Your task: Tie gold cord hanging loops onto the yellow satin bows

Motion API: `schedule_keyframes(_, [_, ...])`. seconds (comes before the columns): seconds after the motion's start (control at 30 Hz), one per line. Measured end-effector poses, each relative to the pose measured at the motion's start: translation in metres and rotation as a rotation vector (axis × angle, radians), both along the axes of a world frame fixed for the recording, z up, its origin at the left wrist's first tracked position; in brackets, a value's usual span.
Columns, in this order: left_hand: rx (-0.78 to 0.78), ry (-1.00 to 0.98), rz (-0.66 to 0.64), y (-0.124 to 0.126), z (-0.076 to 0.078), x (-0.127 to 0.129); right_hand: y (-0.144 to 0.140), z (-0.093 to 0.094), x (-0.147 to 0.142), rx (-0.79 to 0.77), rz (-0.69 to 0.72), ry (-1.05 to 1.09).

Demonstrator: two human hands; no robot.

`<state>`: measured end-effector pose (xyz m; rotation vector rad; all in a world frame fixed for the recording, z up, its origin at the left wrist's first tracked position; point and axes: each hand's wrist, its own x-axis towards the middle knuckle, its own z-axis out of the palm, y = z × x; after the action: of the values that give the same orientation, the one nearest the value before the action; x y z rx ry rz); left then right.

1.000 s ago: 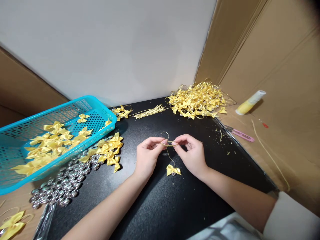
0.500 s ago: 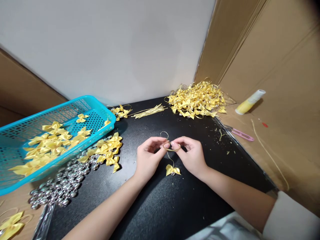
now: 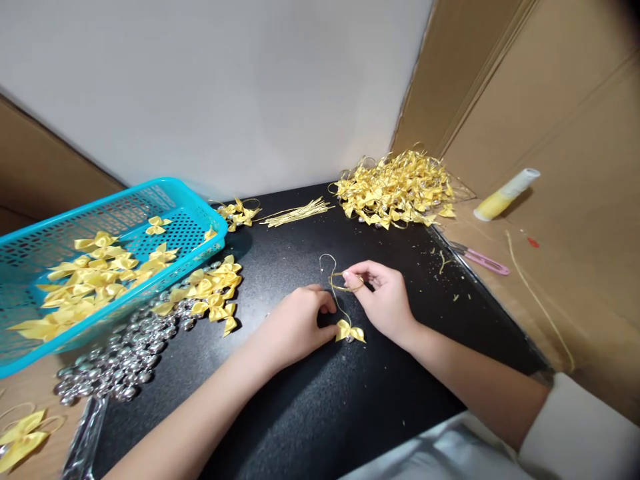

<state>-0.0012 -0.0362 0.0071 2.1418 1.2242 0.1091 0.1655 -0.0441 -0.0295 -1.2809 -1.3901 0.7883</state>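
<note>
My right hand (image 3: 384,300) pinches a looped gold cord (image 3: 345,289) between thumb and fingers, above the black work surface. Below the loop, the cord runs down to a yellow ribbon bow (image 3: 350,331) with a small silver bell (image 3: 349,339) under it. A thin free end of the cord curls up to the left of the loop. My left hand (image 3: 300,327) hovers left of the bow, thumb and fingers apart. Its thumb tip is close to the bow's left edge; whether they touch, I cannot tell.
A turquoise basket (image 3: 197,250) of yellow bows stands left, beside silver bells (image 3: 120,363) and loose bows (image 3: 217,290). Gold cords (image 3: 297,212) lie at the back, near a pile of finished bows (image 3: 395,190). On the right are a pink-handled cutter (image 3: 483,260) and a tube (image 3: 506,195).
My left hand has let go of the cord loop and moved down toward the bow. The right hand keeps its hold on the loop. The view has shifted slightly.
</note>
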Motion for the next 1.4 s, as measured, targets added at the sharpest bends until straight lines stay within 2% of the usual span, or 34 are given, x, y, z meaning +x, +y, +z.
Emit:
schedule_keyframes(0.17, [-0.021,-0.036,-0.023,-0.003,0.0,0.003,0.0,-0.001,0.0,-0.021,0.008,0.03])
schedule_keyframes(0.43, [-0.005,-0.062,0.032,-0.01,-0.012,0.011,0.0,0.0,0.001,-0.041,0.015,0.032])
schedule_keyframes(0.63, [-0.018,-0.057,0.045,-0.011,-0.014,0.015,0.0,-0.001,-0.002,-0.052,0.014,0.038])
schedule_keyframes(0.77, [-0.003,-0.052,0.033,-0.012,-0.014,0.016,0.005,0.007,0.003,-0.084,0.01,0.068])
schedule_keyframes(0.87, [-0.011,-0.047,0.029,-0.013,-0.011,0.016,0.0,0.021,0.02,-0.231,0.041,0.199])
schedule_keyframes(0.97, [-0.045,-0.031,0.048,-0.013,-0.005,0.017,-0.022,0.035,0.043,-0.516,0.108,0.374])
schedule_keyframes(1.03, [-0.081,-0.01,0.067,-0.013,-0.001,0.019,-0.042,0.04,0.052,-0.711,0.121,0.451])
schedule_keyframes(1.13, [-0.164,0.017,0.093,-0.013,0.001,0.021,-0.061,0.039,0.049,-0.865,0.129,0.604])
schedule_keyframes(1.23, [-0.201,-0.019,0.126,-0.013,-0.001,0.021,-0.061,0.032,0.036,-0.863,0.1,0.694])
schedule_keyframes(1.4, [-0.23,-0.152,0.159,-0.013,-0.01,0.02,-0.043,0.02,0.021,-0.75,0.101,0.598])
